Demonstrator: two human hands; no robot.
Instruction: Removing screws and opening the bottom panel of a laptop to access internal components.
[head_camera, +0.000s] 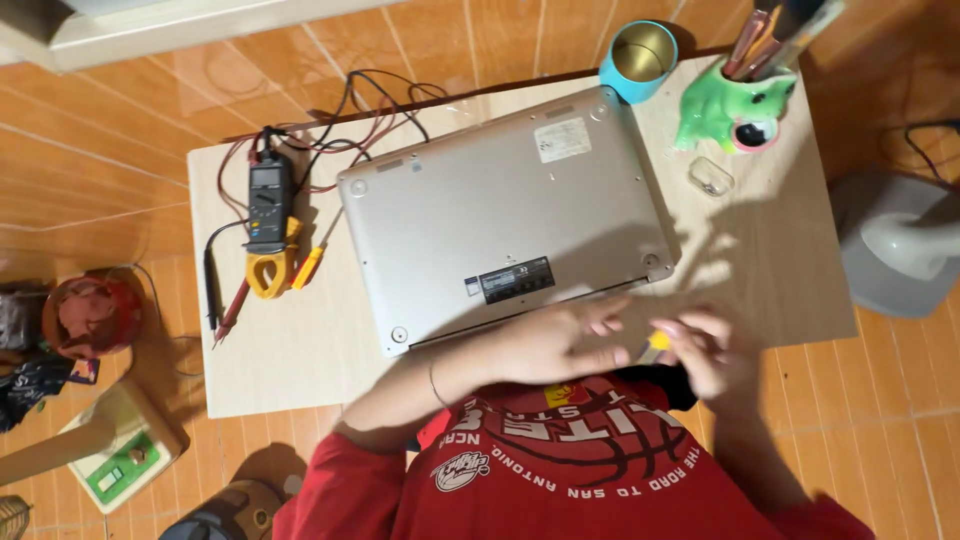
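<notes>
Both hands meet just below the upturned laptop (510, 215): right hand (712, 350) pinches a yellow-handled screwdriver (655, 343), left hand (560, 345) steadies its tip, fingers loose.

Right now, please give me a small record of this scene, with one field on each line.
Surface: low pale wooden table
Main thing: silver laptop, lying bottom side up
Left hand: at the laptop's near edge
Right hand: holds a small yellow-handled tool, blurred
Left of laptop: yellow clamp meter with red and black leads
Far edge: blue cup, green frog-shaped pen holder
</notes>
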